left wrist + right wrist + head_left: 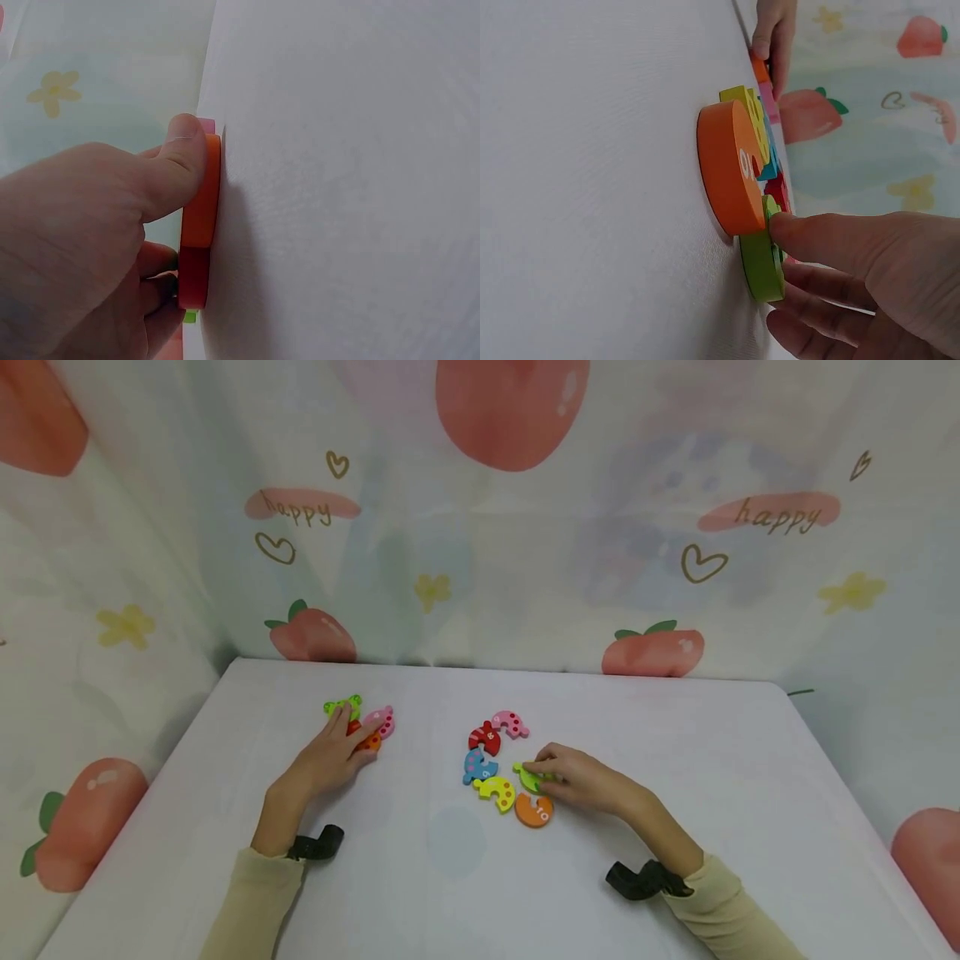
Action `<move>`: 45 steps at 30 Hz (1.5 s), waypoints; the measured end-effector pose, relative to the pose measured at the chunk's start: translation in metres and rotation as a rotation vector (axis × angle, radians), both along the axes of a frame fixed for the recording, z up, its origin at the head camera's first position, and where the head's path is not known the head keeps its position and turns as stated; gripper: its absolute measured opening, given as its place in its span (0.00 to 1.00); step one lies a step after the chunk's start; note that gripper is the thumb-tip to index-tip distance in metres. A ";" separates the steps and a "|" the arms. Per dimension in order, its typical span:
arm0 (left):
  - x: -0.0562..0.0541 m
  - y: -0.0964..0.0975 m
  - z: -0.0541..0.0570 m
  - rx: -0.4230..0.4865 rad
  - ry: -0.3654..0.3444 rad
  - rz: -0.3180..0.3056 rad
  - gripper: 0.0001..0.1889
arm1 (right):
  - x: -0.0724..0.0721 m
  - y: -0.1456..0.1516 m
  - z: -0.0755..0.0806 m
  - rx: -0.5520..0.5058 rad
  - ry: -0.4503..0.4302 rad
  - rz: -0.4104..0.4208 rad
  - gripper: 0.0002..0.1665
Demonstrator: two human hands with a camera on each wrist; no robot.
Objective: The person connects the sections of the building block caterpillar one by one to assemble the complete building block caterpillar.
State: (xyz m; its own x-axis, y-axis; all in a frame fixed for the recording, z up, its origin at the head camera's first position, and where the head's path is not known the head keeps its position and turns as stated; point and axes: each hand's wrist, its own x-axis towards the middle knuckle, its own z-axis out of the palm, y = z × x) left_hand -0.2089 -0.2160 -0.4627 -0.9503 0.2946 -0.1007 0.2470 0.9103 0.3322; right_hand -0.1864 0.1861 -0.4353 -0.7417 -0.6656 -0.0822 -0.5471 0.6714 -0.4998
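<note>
My left hand [324, 762] lies with extended fingers over a small cluster of animal-shaped puzzle pieces. Under and around these fingers show a green piece [352, 702], a pink piece [386, 723], a red piece [195, 277] and an orange piece [199, 214], the thumb touching the orange one's edge. On the other side, my right hand [581, 779] pinches a light green puzzle piece [756, 259] between thumb and fingers. This piece sits against an orange piece [532, 813] marked 10, at the end of a curved row. The fingers partly cover it.
The row curves on through a yellow piece [500, 792], a blue piece [475, 767], a red piece [480, 740] and a pink piece [513, 724]. White cloth covers the table [420, 893]. A printed curtain [517, 568] hangs behind its back edge.
</note>
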 end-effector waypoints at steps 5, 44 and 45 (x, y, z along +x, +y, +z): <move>0.002 -0.001 -0.003 0.000 0.000 0.010 0.33 | 0.000 0.000 -0.001 0.008 -0.010 -0.025 0.24; 0.000 -0.004 0.003 0.001 0.005 -0.025 0.29 | -0.003 0.006 -0.005 0.092 0.120 -0.165 0.23; 0.000 -0.005 0.003 0.008 0.007 -0.027 0.28 | -0.003 0.005 -0.005 0.096 0.125 -0.177 0.23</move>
